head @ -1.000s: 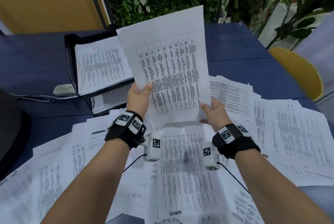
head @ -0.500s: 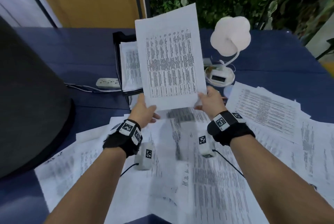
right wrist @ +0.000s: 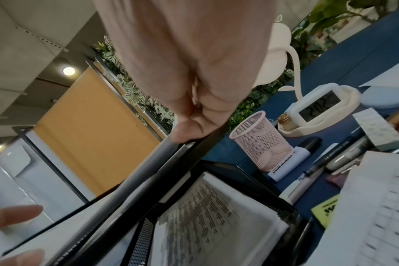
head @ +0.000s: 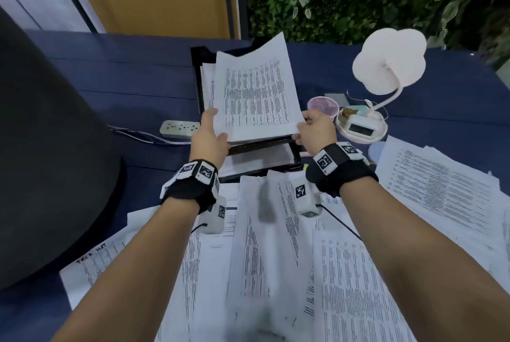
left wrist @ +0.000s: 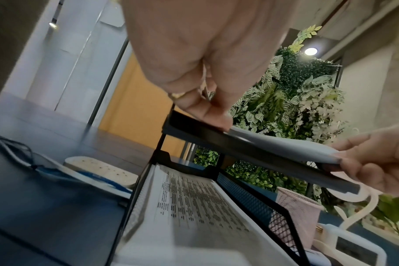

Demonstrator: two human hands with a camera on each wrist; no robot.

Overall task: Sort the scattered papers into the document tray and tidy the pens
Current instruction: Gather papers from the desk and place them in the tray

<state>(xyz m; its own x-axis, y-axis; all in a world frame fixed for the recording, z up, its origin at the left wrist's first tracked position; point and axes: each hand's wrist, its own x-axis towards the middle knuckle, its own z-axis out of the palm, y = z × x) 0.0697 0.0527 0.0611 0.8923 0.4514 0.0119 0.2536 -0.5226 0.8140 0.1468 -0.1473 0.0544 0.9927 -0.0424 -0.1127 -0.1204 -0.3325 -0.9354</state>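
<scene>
Both hands hold a thin sheaf of printed sheets (head: 254, 93) lying tilted over the top tier of the black mesh document tray (head: 196, 76). My left hand (head: 218, 129) pinches the near left corner of the sheets (left wrist: 273, 142) at the tier's front rim (left wrist: 194, 129). At the near right corner, my right hand (head: 303, 126) grips them, thumb pressing the edge (right wrist: 171, 142). The lower tier (right wrist: 292, 212) holds printed paper (left wrist: 194, 198). A pink mesh pen cup (right wrist: 260, 140) stands right of the tray, empty as far as I see. Markers and pens (right wrist: 330, 158) lie beside it. Scattered papers (head: 276, 259) cover the near table.
A white lamp (head: 389, 63) with a clock base (head: 361, 127) stands right of the cup. On the blue table left of the tray lies a power strip (head: 179, 127) with its cable. A large dark rounded shape (head: 49, 148) fills the left side. More papers (head: 441, 190) spread at right.
The sheets were held upright in the air; now both hands have carried them forward and lowered them nearly flat onto the tray's top tier. The head view has swung left.
</scene>
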